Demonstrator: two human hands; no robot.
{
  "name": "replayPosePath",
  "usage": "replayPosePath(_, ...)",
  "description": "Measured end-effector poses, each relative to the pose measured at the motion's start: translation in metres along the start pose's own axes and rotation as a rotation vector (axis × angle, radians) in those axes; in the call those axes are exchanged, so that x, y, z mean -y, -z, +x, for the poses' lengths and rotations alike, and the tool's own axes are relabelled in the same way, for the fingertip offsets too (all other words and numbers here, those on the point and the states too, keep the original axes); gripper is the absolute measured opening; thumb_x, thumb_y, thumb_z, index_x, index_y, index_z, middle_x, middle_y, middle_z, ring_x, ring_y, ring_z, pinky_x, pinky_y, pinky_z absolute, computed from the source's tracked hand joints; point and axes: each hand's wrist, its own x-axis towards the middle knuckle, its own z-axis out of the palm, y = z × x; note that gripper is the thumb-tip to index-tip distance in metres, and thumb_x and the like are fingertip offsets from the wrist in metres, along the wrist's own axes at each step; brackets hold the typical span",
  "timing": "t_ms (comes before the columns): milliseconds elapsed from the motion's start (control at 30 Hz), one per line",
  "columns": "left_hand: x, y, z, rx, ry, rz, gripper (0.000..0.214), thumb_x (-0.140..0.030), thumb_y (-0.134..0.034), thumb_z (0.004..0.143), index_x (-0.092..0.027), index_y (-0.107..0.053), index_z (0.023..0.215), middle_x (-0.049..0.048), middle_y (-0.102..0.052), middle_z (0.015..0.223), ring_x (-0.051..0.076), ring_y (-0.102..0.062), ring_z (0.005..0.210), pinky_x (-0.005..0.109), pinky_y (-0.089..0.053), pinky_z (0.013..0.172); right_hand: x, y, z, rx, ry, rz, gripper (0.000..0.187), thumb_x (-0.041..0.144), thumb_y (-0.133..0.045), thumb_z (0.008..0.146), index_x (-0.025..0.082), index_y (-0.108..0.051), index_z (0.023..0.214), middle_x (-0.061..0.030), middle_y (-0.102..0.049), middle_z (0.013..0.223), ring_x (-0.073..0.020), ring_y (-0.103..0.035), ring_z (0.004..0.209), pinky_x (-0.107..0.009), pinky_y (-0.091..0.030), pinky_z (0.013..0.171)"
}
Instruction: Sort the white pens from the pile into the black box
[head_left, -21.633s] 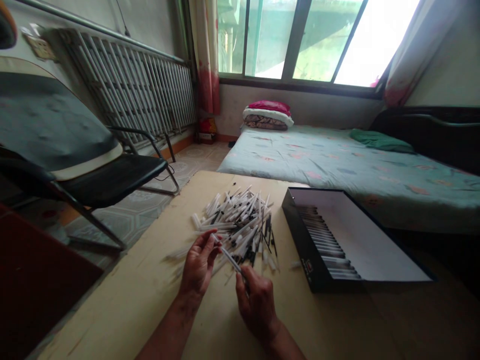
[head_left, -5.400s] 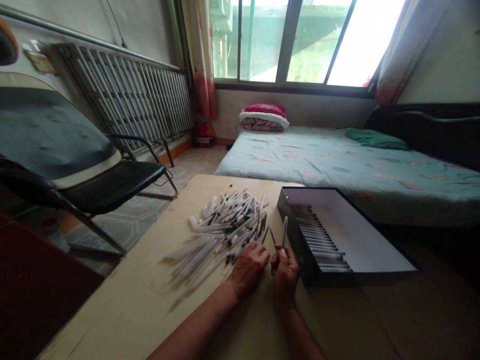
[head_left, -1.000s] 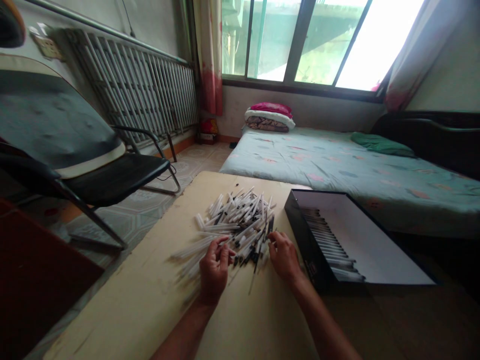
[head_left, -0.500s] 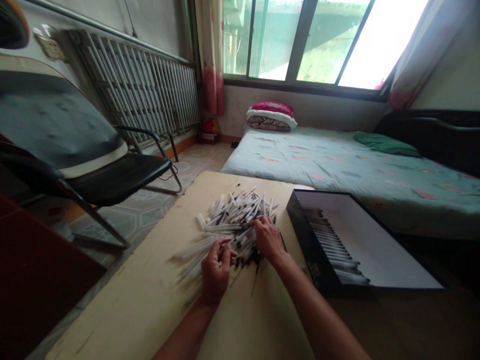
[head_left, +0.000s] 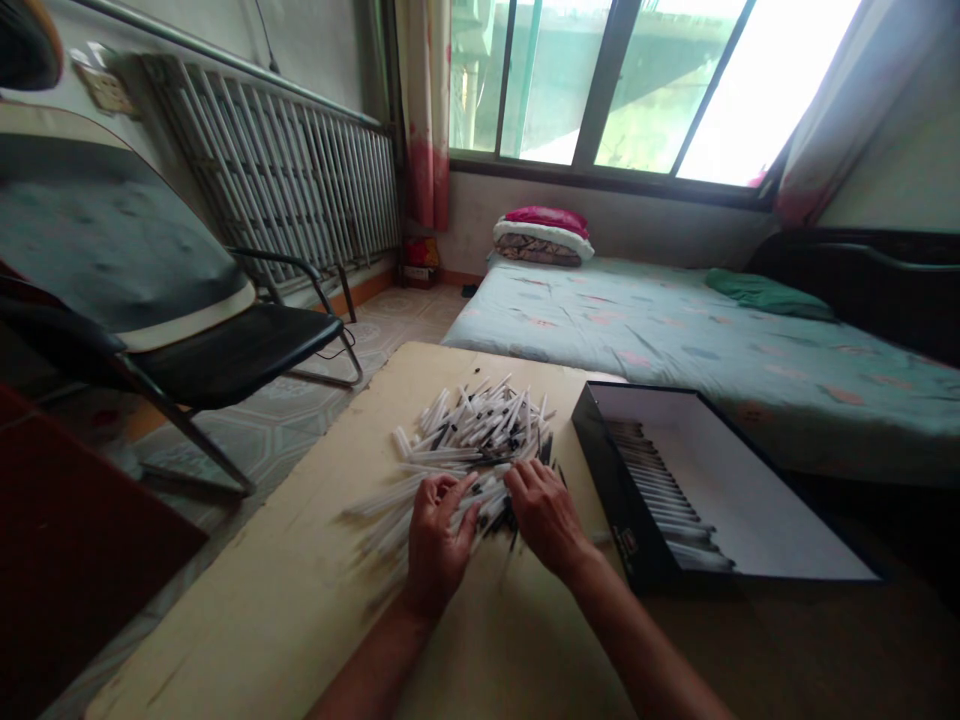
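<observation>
A loose heap of clear-barrelled ballpoint pens (head_left: 469, 430) with black caps and tips lies on a pale wooden tabletop (head_left: 262, 590). My left hand (head_left: 440, 540) presses into the heap's near edge, fingers curled over several pens. My right hand (head_left: 545, 518) lies palm down on the heap's right side, fingers spread over the pens, close to my left hand. The two hands hide the pens beneath them. To the right stands a black box (head_left: 622, 510) with a white inside, and neat rows of pens (head_left: 649, 485) lie in its left end.
A black folding chair (head_left: 225, 350) stands left of the tabletop, over a patterned floor. Behind the table lies a low bed (head_left: 637, 340) with a floral sheet. A radiator (head_left: 277, 170) lines the left wall, below which a dark red surface (head_left: 67, 590) fills the lower left.
My right hand has drawn back toward me along the heap. My left hand has shifted slightly right, bringing the hands closer. The box and heap stay in place apart from a slight view shift.
</observation>
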Motion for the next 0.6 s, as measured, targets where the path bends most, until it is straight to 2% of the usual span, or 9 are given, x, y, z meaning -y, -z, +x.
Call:
replayPosePath(67,-0.001,0.000,0.000,0.062,-0.046,0.071,0.031,-0.025,-0.060,0.079,-0.021,-0.065,0.109,0.0080,-0.055,0.094,0.022,-0.056,0.087,0.036,-0.049,0.079,0.009,0.004,-0.005,0.008,0.092,0.000,0.010,0.010,-0.049,0.087,0.019,-0.055,0.088,-0.0046,-0.057,0.088,-0.0204,-0.048,0.085,-0.031,-0.038,0.076)
replayPosePath(133,-0.001,0.000,-0.001,0.128,-0.067,0.112,0.024,-0.025,-0.058,0.081,-0.021,-0.066,0.103,0.0068,-0.055,0.090,0.021,-0.055,0.085,0.035,-0.049,0.077,0.016,0.005,-0.008,0.021,0.139,-0.012,0.010,0.010,-0.051,0.087,0.019,-0.055,0.089,-0.0040,-0.057,0.089,-0.0205,-0.049,0.084,-0.032,-0.039,0.075)
replayPosePath(233,0.000,-0.002,-0.002,0.188,-0.074,0.130,0.015,-0.023,-0.053,0.084,-0.021,-0.067,0.090,0.0054,-0.055,0.084,0.021,-0.055,0.082,0.034,-0.048,0.074,0.020,0.004,-0.009,0.011,0.144,-0.028,0.010,0.010,-0.052,0.086,0.019,-0.055,0.086,-0.0036,-0.056,0.088,-0.0202,-0.049,0.081,-0.032,-0.040,0.073)
replayPosePath(400,0.002,-0.003,-0.002,0.226,-0.070,0.170,0.014,-0.021,-0.057,0.080,-0.021,-0.065,0.093,0.0051,-0.058,0.086,0.022,-0.056,0.084,0.036,-0.048,0.075,0.019,0.002,-0.011,-0.022,0.157,0.024,0.014,0.008,-0.048,0.087,0.019,-0.055,0.087,-0.0046,-0.057,0.089,-0.0196,-0.051,0.082,-0.032,-0.042,0.075)
replayPosePath(467,0.003,-0.003,-0.002,0.229,-0.061,0.184,0.011,-0.020,-0.057,0.080,-0.021,-0.065,0.088,0.0050,-0.059,0.084,0.023,-0.057,0.083,0.036,-0.048,0.075,0.016,0.000,-0.014,-0.070,0.091,0.074,0.015,0.008,-0.046,0.087,0.019,-0.055,0.092,-0.0060,-0.058,0.096,-0.0199,-0.051,0.087,-0.032,-0.042,0.079)
replayPosePath(500,0.003,-0.003,-0.002,0.221,-0.052,0.175,0.010,-0.020,-0.056,0.080,-0.021,-0.064,0.086,0.0052,-0.059,0.083,0.023,-0.057,0.083,0.036,-0.048,0.075,0.012,-0.002,-0.016,-0.110,0.014,0.095,0.016,0.008,-0.045,0.087,0.019,-0.055,0.094,-0.0067,-0.058,0.098,-0.0203,-0.052,0.090,-0.033,-0.042,0.081)
replayPosePath(600,0.005,-0.003,0.000,0.149,-0.011,0.108,0.011,-0.022,-0.053,0.083,-0.020,-0.063,0.087,0.0058,-0.061,0.084,0.022,-0.058,0.081,0.035,-0.048,0.074,-0.001,-0.007,-0.027,-0.211,-0.320,0.113,0.020,0.010,-0.044,0.086,0.018,-0.053,0.102,-0.0094,-0.058,0.098,-0.0218,-0.054,0.093,-0.034,-0.043,0.081)
